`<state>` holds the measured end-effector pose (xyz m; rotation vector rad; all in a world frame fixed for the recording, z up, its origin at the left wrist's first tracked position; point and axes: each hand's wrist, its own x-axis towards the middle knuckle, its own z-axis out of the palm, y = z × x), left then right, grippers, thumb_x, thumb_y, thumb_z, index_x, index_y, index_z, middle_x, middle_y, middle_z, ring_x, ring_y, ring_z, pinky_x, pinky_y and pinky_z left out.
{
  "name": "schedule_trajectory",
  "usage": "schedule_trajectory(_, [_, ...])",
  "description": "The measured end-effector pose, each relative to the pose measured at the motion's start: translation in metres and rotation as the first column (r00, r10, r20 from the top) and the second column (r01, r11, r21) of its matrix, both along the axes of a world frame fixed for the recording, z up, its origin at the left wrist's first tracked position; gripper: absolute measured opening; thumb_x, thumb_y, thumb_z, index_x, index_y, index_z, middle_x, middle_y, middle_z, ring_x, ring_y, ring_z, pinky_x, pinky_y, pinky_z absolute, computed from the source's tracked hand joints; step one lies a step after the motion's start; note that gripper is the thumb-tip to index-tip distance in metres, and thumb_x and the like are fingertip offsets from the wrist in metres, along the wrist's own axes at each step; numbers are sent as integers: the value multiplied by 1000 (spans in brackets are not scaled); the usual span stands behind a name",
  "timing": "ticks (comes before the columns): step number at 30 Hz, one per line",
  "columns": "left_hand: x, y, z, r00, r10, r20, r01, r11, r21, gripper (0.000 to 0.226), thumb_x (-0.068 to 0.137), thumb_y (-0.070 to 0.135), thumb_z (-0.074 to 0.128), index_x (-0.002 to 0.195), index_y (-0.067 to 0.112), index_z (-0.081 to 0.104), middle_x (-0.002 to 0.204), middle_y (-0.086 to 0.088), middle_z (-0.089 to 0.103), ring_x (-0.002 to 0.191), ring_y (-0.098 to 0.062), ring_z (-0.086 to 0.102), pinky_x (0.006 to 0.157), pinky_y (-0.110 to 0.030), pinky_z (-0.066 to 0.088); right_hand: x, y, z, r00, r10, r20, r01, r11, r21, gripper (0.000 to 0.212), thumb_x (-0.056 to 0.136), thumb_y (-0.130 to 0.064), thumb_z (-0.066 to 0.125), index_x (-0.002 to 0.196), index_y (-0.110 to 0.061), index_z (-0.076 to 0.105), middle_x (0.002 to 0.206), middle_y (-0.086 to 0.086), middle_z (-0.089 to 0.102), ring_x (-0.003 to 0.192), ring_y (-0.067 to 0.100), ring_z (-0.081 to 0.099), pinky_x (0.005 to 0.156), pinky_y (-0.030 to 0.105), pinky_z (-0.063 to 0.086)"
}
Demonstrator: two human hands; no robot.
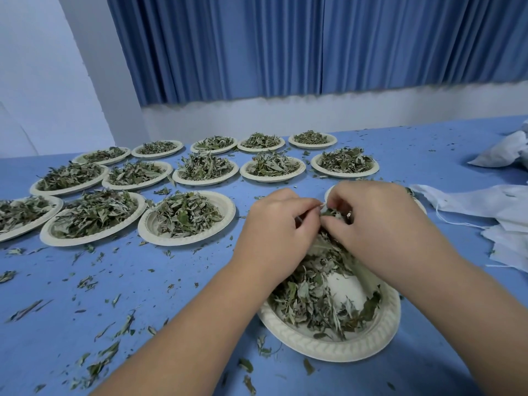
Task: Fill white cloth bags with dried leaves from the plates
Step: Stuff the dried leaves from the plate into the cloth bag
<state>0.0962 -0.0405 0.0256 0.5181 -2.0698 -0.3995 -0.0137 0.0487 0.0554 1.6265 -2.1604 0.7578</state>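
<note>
My left hand (274, 227) and my right hand (383, 224) meet above the near paper plate (328, 347), which holds loose dried leaves (314, 298). Between the hands a white cloth bag (343, 284) hangs down onto the plate, mostly hidden by my fingers and the leaves. My left hand pinches the white edge of the bag's mouth. My right hand's curled fingers and thumb pinch a clump of leaves at that mouth.
Several paper plates heaped with leaves (187, 215) stand in rows across the blue table (171, 281) to the left and behind. Another plate (331, 192) is half hidden behind my right hand. Flat empty bags (508, 207) and crumpled white bags (505, 152) lie at right. Leaf crumbs litter the table.
</note>
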Motion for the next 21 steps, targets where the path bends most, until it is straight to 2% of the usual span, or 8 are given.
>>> schedule_trajectory(2, [-1,1,0,1000,-20,-21,20,1000,7,20,82,16,61,91,16,79,69,-2,66,69,-7,55,67,-22,42,2,-1,-1,999,-8,-39,8,1000,21,10,81,-30,63,79,-20,64,76,-1,61,76,21,56,68,32,43])
schedule_trajectory(6, [0,0,0,999,-23,-29,24,999,41,20,82,16,60,88,19,79,70,-1,66,70,-7,55,68,-23,43,2,-3,-2,998,28,-58,-24,998,62,17,83,-32,63,93,-23,74,81,0,63,82,19,57,73,31,41])
schedule_trajectory(9, [2,-2,0,999,15,-44,-12,998,66,17,84,15,63,86,19,79,71,-3,67,72,-9,56,69,-25,44,1,1,1,987,120,111,-125,991,43,21,76,-36,68,93,-26,73,77,-6,65,73,9,58,70,21,41])
schedule_trajectory(11, [4,-5,1,998,35,-61,-30,997,75,14,84,13,66,87,18,79,72,-2,69,73,-9,56,71,-26,44,-1,2,3,953,157,260,-159,987,-13,13,74,-29,74,86,-29,68,73,-13,66,69,0,60,69,10,42])
schedule_trajectory(13, [5,-6,1,997,43,-62,-38,996,81,13,85,13,68,87,18,80,74,-1,69,73,-9,58,72,-28,45,-2,2,3,935,178,307,-162,984,-77,17,74,-20,78,75,-31,65,68,-17,65,69,-6,59,67,4,42])
schedule_trajectory(18, [5,-5,3,999,5,-43,-1,996,84,15,85,12,68,88,20,80,74,5,67,73,-1,54,68,-7,39,-2,-2,-1,959,183,218,-152,977,-149,7,73,-20,79,71,-26,74,68,-12,67,67,5,60,67,18,45])
schedule_trajectory(20, [5,-5,3,1000,-3,-29,6,995,98,15,86,12,67,89,20,80,73,7,66,74,-1,53,67,-6,37,-3,-4,-4,960,197,200,-169,974,-150,5,75,-19,78,78,-23,77,75,-9,67,71,6,60,72,25,47])
schedule_trajectory(21, [5,-6,3,999,0,-33,3,994,112,15,86,12,67,89,20,80,75,6,67,76,-3,55,68,-8,39,-4,-5,-4,949,216,231,-184,971,-155,8,76,-18,77,80,-24,77,77,-10,67,72,6,61,72,23,48])
